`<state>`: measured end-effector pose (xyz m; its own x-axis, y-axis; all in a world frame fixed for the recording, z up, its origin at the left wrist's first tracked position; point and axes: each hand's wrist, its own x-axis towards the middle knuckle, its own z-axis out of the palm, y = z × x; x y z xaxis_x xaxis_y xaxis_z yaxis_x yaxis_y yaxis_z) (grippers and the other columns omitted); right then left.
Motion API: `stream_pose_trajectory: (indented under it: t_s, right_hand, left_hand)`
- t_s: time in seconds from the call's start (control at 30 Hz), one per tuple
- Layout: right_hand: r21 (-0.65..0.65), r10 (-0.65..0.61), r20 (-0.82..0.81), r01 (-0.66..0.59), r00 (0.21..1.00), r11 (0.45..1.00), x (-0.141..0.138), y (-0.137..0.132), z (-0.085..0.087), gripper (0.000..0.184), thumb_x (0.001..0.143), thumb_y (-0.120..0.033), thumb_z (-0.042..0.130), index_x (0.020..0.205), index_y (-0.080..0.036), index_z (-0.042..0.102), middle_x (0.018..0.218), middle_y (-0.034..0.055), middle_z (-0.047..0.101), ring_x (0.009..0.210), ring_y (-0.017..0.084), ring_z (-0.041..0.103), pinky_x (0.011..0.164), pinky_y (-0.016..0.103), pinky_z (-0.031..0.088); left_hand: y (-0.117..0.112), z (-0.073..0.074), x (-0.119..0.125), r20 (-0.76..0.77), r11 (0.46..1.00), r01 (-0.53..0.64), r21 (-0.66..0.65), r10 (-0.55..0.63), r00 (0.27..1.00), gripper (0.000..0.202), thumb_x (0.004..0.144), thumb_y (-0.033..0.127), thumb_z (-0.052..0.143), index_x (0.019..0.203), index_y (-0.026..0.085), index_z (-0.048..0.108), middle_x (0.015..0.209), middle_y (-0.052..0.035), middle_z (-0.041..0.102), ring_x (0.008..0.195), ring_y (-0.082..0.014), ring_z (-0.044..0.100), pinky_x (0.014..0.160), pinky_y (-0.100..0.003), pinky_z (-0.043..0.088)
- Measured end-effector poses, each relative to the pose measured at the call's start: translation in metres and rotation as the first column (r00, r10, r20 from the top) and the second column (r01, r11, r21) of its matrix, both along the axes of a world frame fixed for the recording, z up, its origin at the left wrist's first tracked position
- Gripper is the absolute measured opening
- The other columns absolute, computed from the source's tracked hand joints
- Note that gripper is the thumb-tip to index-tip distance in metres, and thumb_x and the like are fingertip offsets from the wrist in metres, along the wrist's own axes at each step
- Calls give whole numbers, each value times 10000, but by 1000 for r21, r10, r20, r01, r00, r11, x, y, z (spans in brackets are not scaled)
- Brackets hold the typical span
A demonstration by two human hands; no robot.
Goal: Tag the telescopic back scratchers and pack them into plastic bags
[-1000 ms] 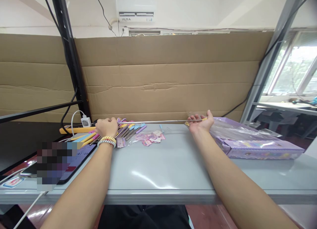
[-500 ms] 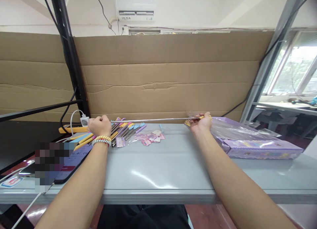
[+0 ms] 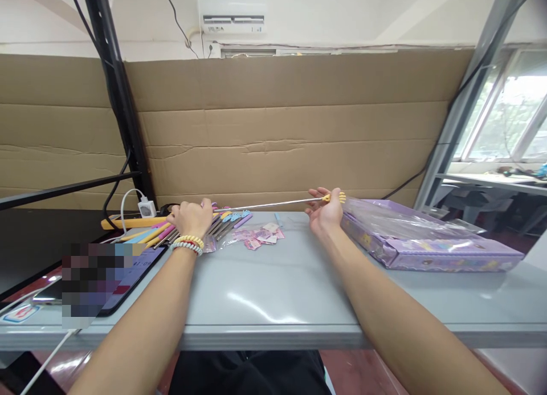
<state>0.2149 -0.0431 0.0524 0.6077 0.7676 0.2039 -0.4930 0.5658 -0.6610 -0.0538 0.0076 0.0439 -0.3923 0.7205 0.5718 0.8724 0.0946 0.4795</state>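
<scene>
A telescopic back scratcher (image 3: 273,204) stretches almost level between my hands, its thin metal rod drawn out long. My left hand (image 3: 192,217) is closed around its handle end, which the fingers hide. At the other end, my right hand (image 3: 325,211) pinches the rod near the yellow hand-shaped head, some fingers spread. Beneath and beside my left hand lies a pile of back scratchers (image 3: 228,227) with yellow, blue and purple parts. Small pink printed cards (image 3: 258,235) and clear plastic lie just right of the pile.
A purple box (image 3: 453,255) with clear plastic film stands at the right. To the left are a phone (image 3: 132,278), a white charger plug (image 3: 147,207) and cables. A cardboard sheet (image 3: 290,127) closes off the table's back, between a black post (image 3: 123,98) and a grey post (image 3: 453,121).
My left hand has moved right and my right hand has moved left, so they are closer together. The rod span between them is shorter. A second yellow head beside my right hand no longer shows.
</scene>
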Motion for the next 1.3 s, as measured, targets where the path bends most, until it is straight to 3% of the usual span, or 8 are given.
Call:
stream_pose_trajectory:
  t_s: [0.37,0.67,0.8,0.97,1.1,1.2,1.3]
  right_hand:
    - [60,139,176,-151,975,987,-27,-2,-11,474,759,-665,402,804,-205,510,685,4,647,403,106,524,314,212,330]
    - [76,264,368,-312,891,947,-68,-15,-21,515,704,-688,474,779,-187,570,775,54,647,464,110,524,307,211,356]
    - [62,237,353,-275,905,959,-67,-15,-11,518,702,-677,490,732,-171,597,734,36,598,464,89,502,301,195,334]
    - [-21,234,179,-235,956,972,-50,-11,-1,381,716,-557,577,712,-176,573,494,-54,412,392,61,411,311,180,299]
    - [-33,62,46,-60,997,998,-33,-5,0,350,648,-498,648,675,-197,471,494,-83,425,362,48,376,309,175,283]
    - [-16,-54,130,56,990,998,-27,-3,0,294,588,-377,678,641,-193,455,485,-88,428,359,48,378,303,174,273]
    - [-35,50,307,-42,950,999,-28,-5,-1,168,552,-277,624,602,-177,498,471,-67,450,348,59,376,283,184,227]
  left_hand:
    - [-6,2,13,7,988,74,-139,-74,997,565,787,429,283,835,46,696,974,-253,637,1008,-388,485,828,-507,300]
    - [-24,0,41,65,918,329,-223,-323,944,542,814,441,254,827,137,703,1034,-202,639,1027,-399,502,870,-581,244]
    - [-27,2,45,-18,892,382,-241,-398,917,608,846,433,181,751,136,703,895,-189,673,963,-350,556,901,-520,262]
    - [-28,2,44,-84,873,423,-243,-454,887,770,815,609,131,730,97,700,800,-217,667,827,-335,601,715,-399,399]
    - [-22,0,35,-213,895,406,-185,-440,872,726,837,561,125,707,132,696,771,-173,678,804,-298,611,722,-368,409]
    - [-18,-1,28,-296,920,363,-147,-391,871,635,862,440,149,741,141,696,809,-156,684,825,-277,615,744,-353,411]
    - [-16,0,23,-304,933,331,-144,-360,882,586,862,382,166,750,153,694,836,-145,686,843,-269,615,730,-340,415]
